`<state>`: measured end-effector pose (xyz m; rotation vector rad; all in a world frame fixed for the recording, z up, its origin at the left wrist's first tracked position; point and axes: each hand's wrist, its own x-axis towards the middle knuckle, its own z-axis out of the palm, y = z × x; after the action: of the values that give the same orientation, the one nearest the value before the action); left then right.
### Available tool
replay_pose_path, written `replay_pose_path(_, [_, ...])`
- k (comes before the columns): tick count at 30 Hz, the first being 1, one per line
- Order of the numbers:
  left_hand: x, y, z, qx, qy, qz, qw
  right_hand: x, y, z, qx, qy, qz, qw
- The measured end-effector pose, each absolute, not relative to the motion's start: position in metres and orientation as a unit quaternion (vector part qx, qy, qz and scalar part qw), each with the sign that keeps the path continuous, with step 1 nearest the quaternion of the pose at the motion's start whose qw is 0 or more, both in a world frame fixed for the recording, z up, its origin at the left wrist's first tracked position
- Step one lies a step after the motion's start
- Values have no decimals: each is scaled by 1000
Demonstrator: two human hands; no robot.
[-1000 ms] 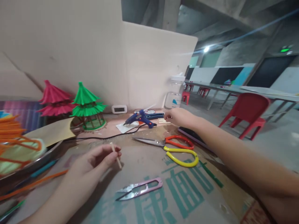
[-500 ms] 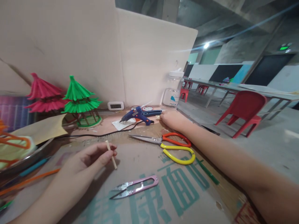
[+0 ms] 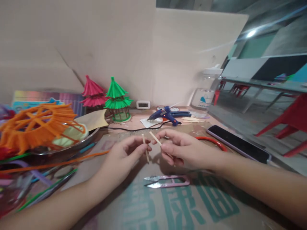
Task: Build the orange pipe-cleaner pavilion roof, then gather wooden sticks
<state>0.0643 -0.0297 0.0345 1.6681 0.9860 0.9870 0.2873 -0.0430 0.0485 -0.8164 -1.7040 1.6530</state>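
Between the thumb and fingers of my left hand [image 3: 130, 151] is a short, pale wooden stick [image 3: 143, 139], held nearly upright. My right hand [image 3: 178, 147] pinches a second wooden stick [image 3: 155, 138], tilted toward the first; the two sticks are close but apart. Pink thread snips [image 3: 184, 181] lie on the printed cardboard just below the hands. Scissors with a red handle loop [image 3: 213, 142] are mostly hidden behind my right hand and forearm. Beyond the hands, a blue glue gun [image 3: 165, 113] rests by a small pile of pale sticks [image 3: 193, 119].
Green [image 3: 117, 99] and pink [image 3: 92, 92] pipe-cleaner towers stand at the back beside a small timer [image 3: 143, 104]. An orange pipe-cleaner piece [image 3: 38, 124] sits over a metal bowl at left. A phone [image 3: 237, 143] and a clear bottle [image 3: 203, 95] are at right.
My right hand has come back from the pile near the glue gun with a stick, meeting my left hand at the middle. The view has turned left, bringing the orange piece further in.
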Motion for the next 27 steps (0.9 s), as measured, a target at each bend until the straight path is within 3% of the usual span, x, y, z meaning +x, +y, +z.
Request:
replay_pose_path(10, [65,-32,38,690,422,410,420,280,-47,43,-269,-499,752,336])
replay_pose_path(19, [66,-40,42,725,419,393,380,273,-49,33,-430,-573,603,352])
replay_pose_path(27, [64,-36,37,760,386,389,349,268,-49,31,-451,-612,558,331])
